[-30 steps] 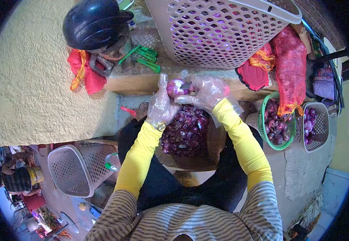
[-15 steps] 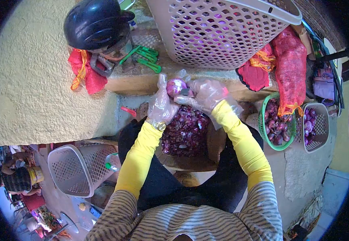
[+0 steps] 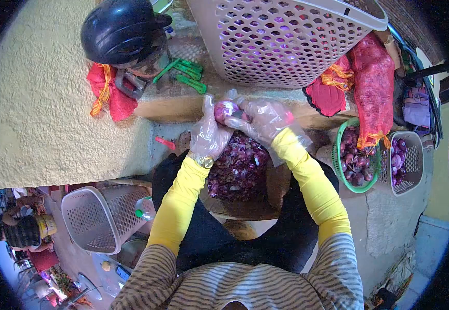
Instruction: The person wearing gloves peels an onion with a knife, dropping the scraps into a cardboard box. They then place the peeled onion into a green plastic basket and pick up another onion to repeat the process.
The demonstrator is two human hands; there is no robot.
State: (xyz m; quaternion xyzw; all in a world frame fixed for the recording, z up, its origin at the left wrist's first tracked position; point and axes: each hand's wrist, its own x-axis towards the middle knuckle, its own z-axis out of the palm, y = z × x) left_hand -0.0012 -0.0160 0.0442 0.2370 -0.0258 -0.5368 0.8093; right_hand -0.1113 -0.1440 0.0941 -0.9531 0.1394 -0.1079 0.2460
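Note:
A red onion (image 3: 225,111) with shiny purple-white skin is gripped in my left hand (image 3: 207,133), whose thumb points up beside it. My right hand (image 3: 269,120) is closed against the onion's right side. Between its fingers and the onion shows a small dark blade, and a reddish bit shows through the glove at the back of the palm; this looks like a small knife, mostly hidden. Both hands wear clear plastic gloves. Right below them, between my knees, a heap of purple onion skins (image 3: 238,173) fills a container.
A large perforated basket (image 3: 286,67) of onions stands on the ledge, near green cutters (image 3: 191,82) and a dark helmet (image 3: 118,33). At right are a red mesh sack (image 3: 373,88), a green basket (image 3: 360,188) and a grey basket (image 3: 413,170) with onions. Another basket (image 3: 91,219) lies left.
The onion has turned slightly in my left hand, and my right fingers have shifted a little over it, covering more of the dark blade. Everything else stays in place.

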